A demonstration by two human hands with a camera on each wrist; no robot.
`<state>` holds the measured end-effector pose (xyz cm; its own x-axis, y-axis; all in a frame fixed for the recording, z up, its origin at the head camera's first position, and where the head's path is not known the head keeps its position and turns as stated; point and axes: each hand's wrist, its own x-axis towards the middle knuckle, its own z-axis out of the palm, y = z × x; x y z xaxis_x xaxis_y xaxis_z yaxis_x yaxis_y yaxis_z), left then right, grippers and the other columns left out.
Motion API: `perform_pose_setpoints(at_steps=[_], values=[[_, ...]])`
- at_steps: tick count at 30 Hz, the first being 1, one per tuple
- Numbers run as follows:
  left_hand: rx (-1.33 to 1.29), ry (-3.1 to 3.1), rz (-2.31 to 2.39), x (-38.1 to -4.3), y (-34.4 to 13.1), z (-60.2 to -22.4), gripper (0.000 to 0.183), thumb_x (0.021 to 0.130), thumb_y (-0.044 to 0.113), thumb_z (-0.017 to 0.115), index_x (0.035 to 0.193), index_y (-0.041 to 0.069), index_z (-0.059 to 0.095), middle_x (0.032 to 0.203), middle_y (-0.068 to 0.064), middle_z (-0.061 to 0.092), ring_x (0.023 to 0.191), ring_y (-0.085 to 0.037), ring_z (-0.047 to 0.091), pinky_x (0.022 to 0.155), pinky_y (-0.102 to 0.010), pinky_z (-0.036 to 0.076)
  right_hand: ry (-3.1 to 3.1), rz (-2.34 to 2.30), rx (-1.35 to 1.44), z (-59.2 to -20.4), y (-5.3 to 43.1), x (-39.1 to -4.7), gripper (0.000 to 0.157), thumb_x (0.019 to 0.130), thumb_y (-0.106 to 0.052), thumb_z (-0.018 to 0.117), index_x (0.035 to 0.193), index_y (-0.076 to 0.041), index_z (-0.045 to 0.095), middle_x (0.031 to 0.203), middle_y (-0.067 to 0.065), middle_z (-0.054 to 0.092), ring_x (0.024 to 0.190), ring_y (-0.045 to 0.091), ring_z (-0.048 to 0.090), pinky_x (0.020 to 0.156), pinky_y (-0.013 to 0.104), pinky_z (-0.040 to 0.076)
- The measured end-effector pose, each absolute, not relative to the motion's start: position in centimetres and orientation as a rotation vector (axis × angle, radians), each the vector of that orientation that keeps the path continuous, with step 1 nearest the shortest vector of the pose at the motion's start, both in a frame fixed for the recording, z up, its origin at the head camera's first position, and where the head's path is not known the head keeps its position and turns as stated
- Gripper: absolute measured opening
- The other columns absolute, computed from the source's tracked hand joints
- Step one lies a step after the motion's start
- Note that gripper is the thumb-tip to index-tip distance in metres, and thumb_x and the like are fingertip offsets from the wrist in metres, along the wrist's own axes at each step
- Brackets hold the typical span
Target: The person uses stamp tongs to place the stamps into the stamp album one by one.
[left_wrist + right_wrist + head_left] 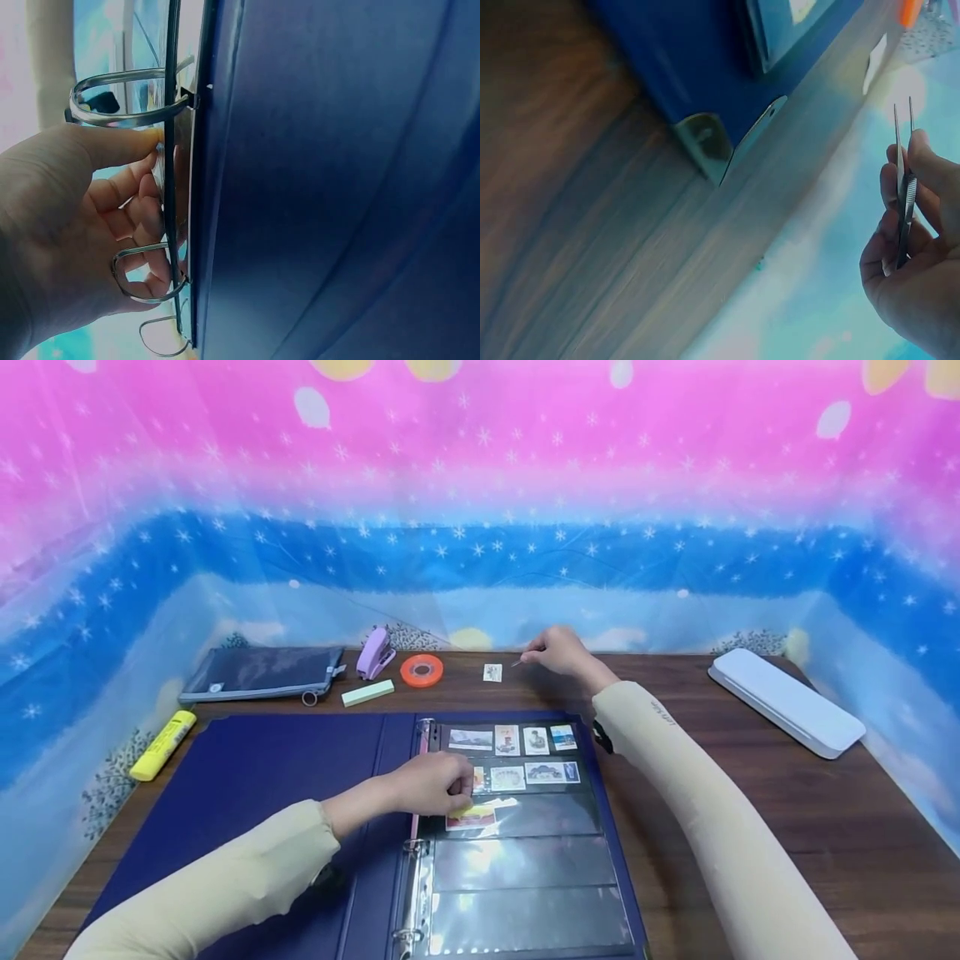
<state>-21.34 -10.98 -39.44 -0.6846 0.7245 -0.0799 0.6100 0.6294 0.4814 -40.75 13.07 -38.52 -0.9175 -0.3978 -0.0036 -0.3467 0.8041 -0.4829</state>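
Note:
My right hand (558,650) grips metal tweezers (902,195) near the back of the table. In the right wrist view their two tips stand slightly apart with nothing between them. Just left of the tips, a small stamp (492,672) lies on the table. My left hand (435,783) rests at the inner side of a black stock page (525,860), thumb on the page and fingers loosely curled. Beside its fingertips is a red and yellow stamp (471,818) in the third row. Several stamps fill the two upper rows. The page sits in an open navy ring binder (285,793).
Along the back are a mesh zip pouch (262,672), a purple stapler (374,653), a pale green block (367,693) and an orange tape roll (422,671). A yellow highlighter (163,745) lies left of the binder, a white case (783,702) at the right.

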Motion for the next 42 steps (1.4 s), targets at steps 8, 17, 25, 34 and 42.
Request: perform_pose_setpoints(at_steps=[8, 17, 25, 34, 42], values=[[0.961, 2.573, 0.663, -21.4, -11.1, -39.5, 0.013, 0.082, 0.012, 0.064, 0.071, 0.014, 0.057, 0.062, 0.008, 0.047, 0.055, -0.003, 0.039, 0.051, -0.017, 0.029, 2.952, -0.726, -0.523, -39.7, 10.9, -41.9, 0.025, 0.092, -0.026, 0.059, 0.105, -0.009, 0.072, 0.106, 0.010, 0.070, 0.080, 0.022, 0.062, 0.075, 0.035, 0.049], [0.944, 2.543, 0.687, -21.5, -11.0, -39.5, 0.013, 0.083, 0.014, 0.065, 0.072, 0.014, 0.057, 0.062, 0.009, 0.046, 0.054, -0.002, 0.039, 0.051, -0.017, 0.028, 2.897, -0.663, -0.467, -39.8, 10.3, -42.5, 0.024, 0.091, -0.028, 0.060, 0.104, -0.011, 0.072, 0.112, 0.008, 0.069, 0.080, 0.022, 0.059, 0.071, 0.030, 0.042], [0.922, 2.545, 0.684, -21.6, -10.8, -39.4, 0.014, 0.082, 0.013, 0.065, 0.071, 0.014, 0.057, 0.062, 0.010, 0.045, 0.055, -0.002, 0.039, 0.050, -0.017, 0.027, 2.838, -0.664, -0.530, -39.6, 10.7, -42.5, 0.021, 0.089, -0.025, 0.062, 0.096, -0.009, 0.074, 0.113, 0.009, 0.069, 0.100, 0.026, 0.063, 0.086, 0.036, 0.048], [0.933, 2.574, 0.663, -21.7, -10.8, -39.5, 0.015, 0.082, 0.013, 0.065, 0.069, 0.015, 0.057, 0.062, 0.010, 0.046, 0.055, -0.002, 0.040, 0.050, -0.016, 0.029, 2.761, -0.709, -0.581, -39.8, 10.4, -42.0, 0.019, 0.087, -0.023, 0.065, 0.095, -0.009, 0.075, 0.106, 0.012, 0.071, 0.058, 0.012, 0.044, 0.060, 0.024, 0.036], [0.939, 2.564, 0.661, -21.6, -10.7, -39.4, 0.015, 0.082, 0.013, 0.065, 0.069, 0.014, 0.057, 0.062, 0.010, 0.047, 0.055, -0.002, 0.040, 0.050, -0.016, 0.029, 2.737, -0.786, -0.620, -39.6, 10.8, -41.0, 0.019, 0.089, -0.022, 0.062, 0.095, -0.008, 0.074, 0.112, 0.012, 0.069, 0.064, 0.014, 0.055, 0.065, 0.026, 0.038]])
